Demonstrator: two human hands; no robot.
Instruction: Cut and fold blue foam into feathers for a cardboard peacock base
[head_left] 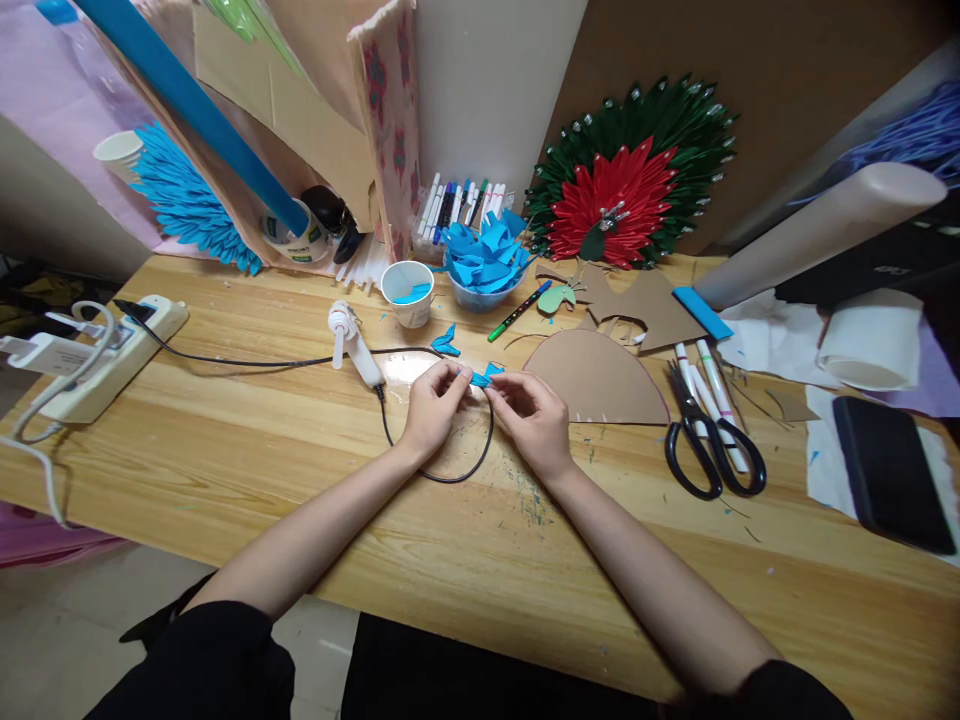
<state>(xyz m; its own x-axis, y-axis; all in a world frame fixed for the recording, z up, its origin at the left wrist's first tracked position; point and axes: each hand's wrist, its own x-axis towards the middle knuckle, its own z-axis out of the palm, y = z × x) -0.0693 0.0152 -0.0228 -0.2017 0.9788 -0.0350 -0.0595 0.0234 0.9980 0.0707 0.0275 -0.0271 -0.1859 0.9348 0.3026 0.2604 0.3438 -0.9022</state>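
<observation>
Both hands meet over the middle of the wooden table [225,450] and pinch a small folded blue paper piece [486,376] between their fingertips. My left hand [433,405] grips its left end, my right hand [531,415] its right end. Another folded blue piece [445,343] lies just beyond them. A white glue gun [354,345] rests to the left, its black cord [450,475] looping under my wrists. A bowl of blue paper pieces [484,262] stands behind.
Black scissors [712,450] and markers [709,375] lie right, next to a brown cardboard half-circle [596,380]. A red-green paper peacock [630,185] leans at the back. A paper cup [407,292], power strip [105,355], black phone [889,470] and paper rolls [817,235] surround the work spot.
</observation>
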